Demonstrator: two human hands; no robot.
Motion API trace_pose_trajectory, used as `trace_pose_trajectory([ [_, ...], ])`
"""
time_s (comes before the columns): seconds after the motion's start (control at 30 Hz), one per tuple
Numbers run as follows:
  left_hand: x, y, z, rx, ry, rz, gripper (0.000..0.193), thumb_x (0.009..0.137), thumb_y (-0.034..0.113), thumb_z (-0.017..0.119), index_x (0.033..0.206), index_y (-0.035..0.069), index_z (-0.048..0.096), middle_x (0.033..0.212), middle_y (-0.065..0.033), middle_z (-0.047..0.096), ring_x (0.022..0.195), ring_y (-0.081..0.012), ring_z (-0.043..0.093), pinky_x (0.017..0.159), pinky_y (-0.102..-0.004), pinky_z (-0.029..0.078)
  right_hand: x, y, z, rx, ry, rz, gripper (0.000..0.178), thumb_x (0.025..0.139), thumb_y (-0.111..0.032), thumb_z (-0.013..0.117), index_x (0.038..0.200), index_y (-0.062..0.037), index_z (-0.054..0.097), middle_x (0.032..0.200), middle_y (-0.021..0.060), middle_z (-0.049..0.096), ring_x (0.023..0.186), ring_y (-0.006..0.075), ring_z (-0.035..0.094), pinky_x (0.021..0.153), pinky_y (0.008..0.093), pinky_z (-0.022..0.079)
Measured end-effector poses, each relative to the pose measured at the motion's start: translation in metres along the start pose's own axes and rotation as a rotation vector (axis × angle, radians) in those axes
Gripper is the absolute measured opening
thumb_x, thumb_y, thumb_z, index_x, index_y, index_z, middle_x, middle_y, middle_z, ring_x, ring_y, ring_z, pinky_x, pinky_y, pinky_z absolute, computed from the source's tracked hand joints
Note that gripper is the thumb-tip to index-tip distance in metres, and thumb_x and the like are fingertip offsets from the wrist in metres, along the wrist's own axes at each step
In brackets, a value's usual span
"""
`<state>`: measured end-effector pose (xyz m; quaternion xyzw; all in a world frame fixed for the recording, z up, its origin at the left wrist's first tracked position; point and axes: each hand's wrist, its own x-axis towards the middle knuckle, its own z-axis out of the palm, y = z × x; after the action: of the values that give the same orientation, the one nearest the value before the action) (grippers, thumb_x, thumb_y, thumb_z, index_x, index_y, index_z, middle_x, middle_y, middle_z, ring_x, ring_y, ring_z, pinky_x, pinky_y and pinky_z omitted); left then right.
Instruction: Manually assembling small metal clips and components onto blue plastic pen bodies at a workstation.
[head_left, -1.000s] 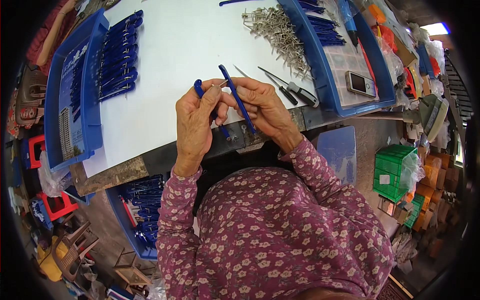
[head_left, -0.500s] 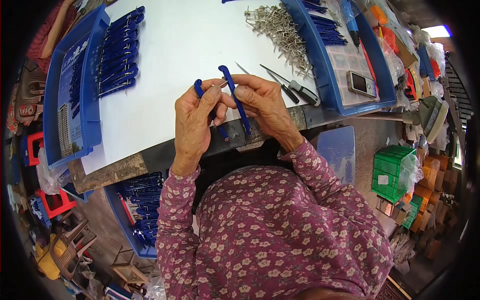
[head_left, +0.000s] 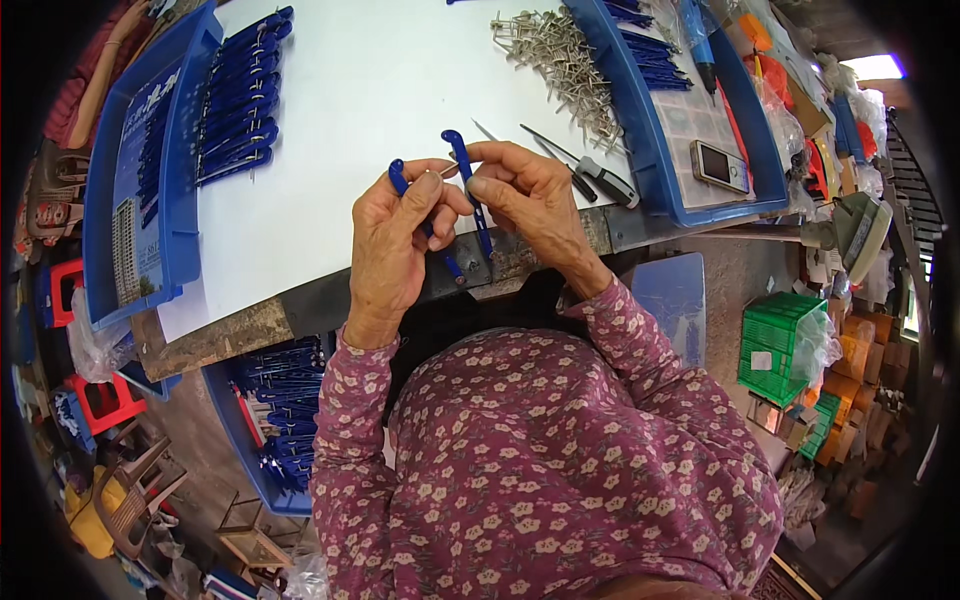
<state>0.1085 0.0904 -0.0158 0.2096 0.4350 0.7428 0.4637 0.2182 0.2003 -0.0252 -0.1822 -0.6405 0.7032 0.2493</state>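
Note:
Both my hands are raised near the front edge of the table. In my left hand (head_left: 388,240), thumb and fingers pinch a slim blue plastic strip (head_left: 398,178) with a rounded, hooked head; its lower end shows below the fingers. A similar blue strip (head_left: 458,150) stands nearly upright in my right hand (head_left: 537,203), pinched between thumb and fingers. A small pale metal piece seems to sit between the fingertips, but it is too small to make out. On the white tabletop, assembled blue strips (head_left: 240,100) lie in a row to the left, and metal pins (head_left: 560,70) are heaped farther off.
Blue trays flank the work, one left (head_left: 180,255), one right (head_left: 690,215) carrying a mobile phone (head_left: 720,166). Screwdrivers (head_left: 608,182) lie beside the right tray. Below the table, another blue tray (head_left: 235,440) holds more strips. At upper left shows another person's arm (head_left: 100,75).
The strip in my right hand has turned a little, its lower end shifting left, and small holes along it now show. My left hand has barely moved.

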Motion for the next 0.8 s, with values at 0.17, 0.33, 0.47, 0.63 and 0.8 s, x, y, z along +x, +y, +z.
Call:
trace_pose_trajectory([
  [0.17, -0.002, 0.000, -0.002, -0.001, -0.014, -0.010, 0.022, 0.089, 0.015, 0.050, 0.101, -0.004, 0.054, 0.074, -0.0111, 0.059, 0.055, -0.0070, 0.044, 0.048, -0.0189, 0.034, 0.000, -0.002, -0.004, -0.095, -0.031, -0.025, 0.022, 0.084, -0.010, 0.056, 0.103, 0.0003, 0.056, 0.064, -0.0049, 0.051, 0.050, 0.0001, 0.040, 0.042, 0.0155, 0.029],
  [0.33, -0.002, 0.005, -0.006, 0.016, -0.090, -0.042, 0.021, 0.089, 0.014, 0.050, 0.101, -0.002, 0.055, 0.078, -0.0091, 0.059, 0.059, -0.0065, 0.046, 0.050, -0.0190, 0.035, -0.001, -0.015, -0.008, -0.136, -0.077, 0.032, 0.019, 0.084, -0.011, 0.057, 0.099, 0.0002, 0.057, 0.062, -0.0047, 0.050, 0.049, 0.0009, 0.041, 0.042, 0.0157, 0.030],
  [0.47, 0.001, 0.014, 0.001, -0.012, -0.137, -0.074, 0.019, 0.087, 0.012, 0.052, 0.098, -0.002, 0.056, 0.077, -0.0082, 0.059, 0.058, -0.0063, 0.044, 0.050, -0.0189, 0.034, -0.001, -0.023, -0.011, -0.229, -0.049, -0.073, 0.015, 0.084, -0.012, 0.058, 0.093, 0.0004, 0.059, 0.060, -0.0039, 0.049, 0.050, 0.0014, 0.042, 0.043, 0.0159, 0.031],
  [0.63, 0.005, 0.028, 0.017, 0.088, -0.148, -0.066, 0.014, 0.084, 0.010, 0.052, 0.092, -0.001, 0.056, 0.072, -0.0071, 0.057, 0.054, -0.0051, 0.041, 0.046, -0.0184, 0.031, 0.003, -0.039, -0.014, -0.292, -0.062, -0.199, 0.009, 0.082, -0.007, 0.059, 0.088, 0.0001, 0.061, 0.071, -0.0015, 0.055, 0.054, 0.0027, 0.045, 0.045, 0.0162, 0.035],
  [0.8, 0.007, 0.031, 0.030, 0.151, -0.022, 0.028, 0.006, 0.078, 0.004, 0.055, 0.081, -0.001, 0.056, 0.060, -0.0012, 0.052, 0.047, -0.0019, 0.037, 0.041, -0.0165, 0.025, 0.010, -0.051, -0.016, -0.424, -0.086, -0.363, 0.009, 0.078, -0.003, 0.061, 0.086, 0.0008, 0.061, 0.074, -0.0002, 0.057, 0.056, 0.0036, 0.047, 0.047, 0.0160, 0.038],
])
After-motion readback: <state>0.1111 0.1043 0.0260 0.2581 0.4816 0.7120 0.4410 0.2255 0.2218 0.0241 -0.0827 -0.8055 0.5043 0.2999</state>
